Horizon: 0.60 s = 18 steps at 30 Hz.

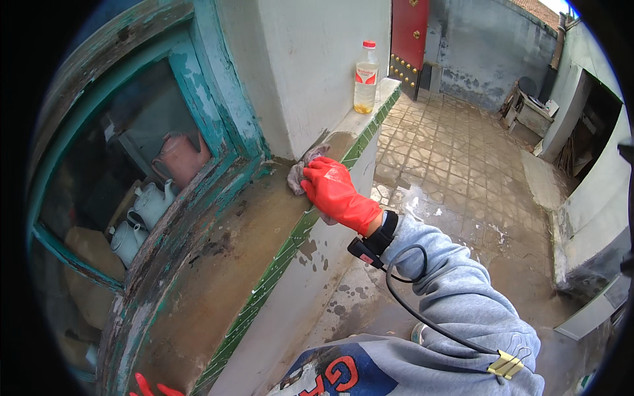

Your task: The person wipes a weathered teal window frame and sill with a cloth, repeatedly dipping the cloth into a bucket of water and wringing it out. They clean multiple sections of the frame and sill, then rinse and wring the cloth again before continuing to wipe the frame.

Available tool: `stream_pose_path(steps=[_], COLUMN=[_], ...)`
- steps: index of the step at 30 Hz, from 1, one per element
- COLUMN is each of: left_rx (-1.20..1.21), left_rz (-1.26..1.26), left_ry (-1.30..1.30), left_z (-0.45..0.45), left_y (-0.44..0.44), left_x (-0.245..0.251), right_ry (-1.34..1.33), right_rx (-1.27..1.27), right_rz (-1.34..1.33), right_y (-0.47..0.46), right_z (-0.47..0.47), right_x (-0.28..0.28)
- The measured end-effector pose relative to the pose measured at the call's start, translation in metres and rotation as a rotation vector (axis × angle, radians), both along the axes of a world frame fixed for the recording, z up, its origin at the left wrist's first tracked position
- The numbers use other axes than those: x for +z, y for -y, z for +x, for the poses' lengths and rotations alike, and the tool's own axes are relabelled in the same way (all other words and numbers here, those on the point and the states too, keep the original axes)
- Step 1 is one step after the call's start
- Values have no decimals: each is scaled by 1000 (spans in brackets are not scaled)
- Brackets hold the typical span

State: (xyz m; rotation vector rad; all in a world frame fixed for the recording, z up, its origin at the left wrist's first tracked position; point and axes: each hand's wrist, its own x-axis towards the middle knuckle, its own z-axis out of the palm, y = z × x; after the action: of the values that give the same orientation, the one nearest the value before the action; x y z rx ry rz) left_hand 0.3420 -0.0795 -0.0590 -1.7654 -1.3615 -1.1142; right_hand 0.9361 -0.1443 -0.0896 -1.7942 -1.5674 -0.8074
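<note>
My right hand, in a red rubber glove, is closed on a wet grey cloth and presses it on the window ledge, by the corner of the white wall. The ledge has a green tiled edge and looks wet and brown. At the bottom left, only the red-gloved fingers of my left hand show, spread over the near end of the ledge; the rest of that hand is cut off by the frame. A plastic bottle with a red cap stands farther along the ledge, with some clear liquid and yellow matter inside.
Left of the ledge is a window frame with peeling turquoise paint; a pink teapot and pale teapots stand behind its glass. To the right lies a wet paved courtyard. A red studded door stands beyond the wall. A cable runs along my right sleeve.
</note>
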Motion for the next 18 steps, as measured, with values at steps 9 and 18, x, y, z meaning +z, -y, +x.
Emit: stream_pose_path(steps=[9, 18], left_rx=[35, 40], left_rz=[73, -80], left_ry=[-17, -12], left_z=[0, -21], left_y=[-4, -19], left_x=[0, -16], right_ry=[-567, -162], right_rx=[-670, 5], right_rz=[-41, 86], right_y=[-16, -23], right_z=[167, -90], right_x=[23, 4])
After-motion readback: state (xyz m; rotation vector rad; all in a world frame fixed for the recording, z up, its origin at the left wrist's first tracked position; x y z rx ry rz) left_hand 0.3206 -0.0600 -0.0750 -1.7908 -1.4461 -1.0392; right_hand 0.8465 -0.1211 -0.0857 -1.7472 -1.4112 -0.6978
